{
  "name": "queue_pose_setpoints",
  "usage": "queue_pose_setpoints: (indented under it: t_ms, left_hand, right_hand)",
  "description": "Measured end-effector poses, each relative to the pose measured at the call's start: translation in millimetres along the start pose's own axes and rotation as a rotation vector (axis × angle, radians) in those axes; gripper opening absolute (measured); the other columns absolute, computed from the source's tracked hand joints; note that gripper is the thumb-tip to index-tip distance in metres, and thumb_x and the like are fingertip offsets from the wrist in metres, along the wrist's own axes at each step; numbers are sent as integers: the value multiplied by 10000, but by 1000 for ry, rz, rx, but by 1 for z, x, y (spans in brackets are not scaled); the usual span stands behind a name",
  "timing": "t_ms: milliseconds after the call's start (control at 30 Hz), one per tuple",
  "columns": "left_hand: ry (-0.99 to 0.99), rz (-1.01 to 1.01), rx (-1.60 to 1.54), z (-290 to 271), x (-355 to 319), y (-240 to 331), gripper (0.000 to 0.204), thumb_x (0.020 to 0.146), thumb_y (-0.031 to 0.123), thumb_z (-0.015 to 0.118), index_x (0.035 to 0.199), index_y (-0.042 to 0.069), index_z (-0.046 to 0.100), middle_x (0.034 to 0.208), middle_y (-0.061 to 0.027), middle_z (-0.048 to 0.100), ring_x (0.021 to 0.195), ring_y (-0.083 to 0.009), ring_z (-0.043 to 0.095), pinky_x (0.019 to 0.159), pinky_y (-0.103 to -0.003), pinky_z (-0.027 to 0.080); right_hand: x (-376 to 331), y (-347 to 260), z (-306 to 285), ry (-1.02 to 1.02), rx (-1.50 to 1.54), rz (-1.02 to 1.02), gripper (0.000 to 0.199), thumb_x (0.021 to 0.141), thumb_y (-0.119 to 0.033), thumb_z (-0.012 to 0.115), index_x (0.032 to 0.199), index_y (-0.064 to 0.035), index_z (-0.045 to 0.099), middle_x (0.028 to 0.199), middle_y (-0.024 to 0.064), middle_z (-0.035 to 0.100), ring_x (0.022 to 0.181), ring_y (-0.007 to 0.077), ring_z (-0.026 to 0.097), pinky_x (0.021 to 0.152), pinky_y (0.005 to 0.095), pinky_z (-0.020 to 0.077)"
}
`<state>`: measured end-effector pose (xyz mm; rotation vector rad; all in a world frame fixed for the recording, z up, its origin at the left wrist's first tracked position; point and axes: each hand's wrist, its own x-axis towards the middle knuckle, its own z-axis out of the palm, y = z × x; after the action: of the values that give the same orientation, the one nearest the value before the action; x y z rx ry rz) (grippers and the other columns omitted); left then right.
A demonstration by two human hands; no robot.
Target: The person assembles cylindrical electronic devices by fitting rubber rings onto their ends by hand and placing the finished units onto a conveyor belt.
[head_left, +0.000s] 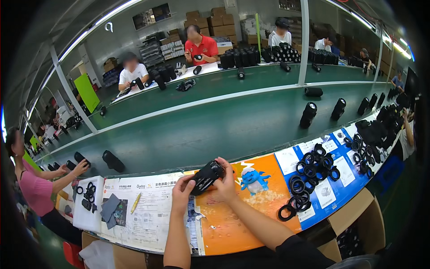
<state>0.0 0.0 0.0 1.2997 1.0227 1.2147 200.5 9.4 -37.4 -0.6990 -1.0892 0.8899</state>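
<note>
My left hand (181, 191) is gripping the black cylinder (206, 179) at eight o'clock, my right hand (227, 184) clasping at three; it's probably feeling stiff, weighty: I'm favouring both ends.

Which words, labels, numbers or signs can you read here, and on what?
I don't copy wording; by place:
White sheet: dark headings legible, fine print too small.
Black cylinder between left hand and right hand: pale lettering, too small.
Blue sheet: print, too small.
Orange sheet: yellow letter-like shape.
Red shirt: pale chest mark, blurred.
Rear wall: pale number-like shape.
</note>
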Motion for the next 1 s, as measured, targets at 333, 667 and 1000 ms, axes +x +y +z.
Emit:
queue_pose_setpoints:
  t_ms: [333, 667, 1000]
  left_hand:
    - [-322, -56, 557, 28, 9, 54, 914, 824, 376, 991, 1523, -17, 554, 1348, -185, 722, 1247, -256, 711, 1078, -382, 554]
    - [94, 332, 16, 36, 144, 6, 923, 827, 98, 972, 1542, 75, 388, 1395, -129, 613, 1273, -240, 645, 1116, -394, 530]
    - [171, 199, 530, 48, 164, -37, 945, 882, 385, 929, 1596, 35, 419, 1388, -272, 700, 1319, -410, 678, 1110, -466, 518]
  right_hand:
    - [-3, -29, 5, -56, 533, 205, 545, 1177, -352, 462, 1645, -80, 403, 1569, 193, 579, 1384, 251, 578, 1194, 393, 470]
    - [5, -21, -3, 6, 485, 383, 434, 1165, -247, 502, 1525, -5, 528, 1410, 189, 705, 1240, 249, 685, 1087, 362, 512]
    - [6, -11, -3, -106, 232, 401, 312, 1142, -190, 574, 1382, -17, 672, 1285, 92, 769, 1144, 146, 693, 1022, 300, 508]
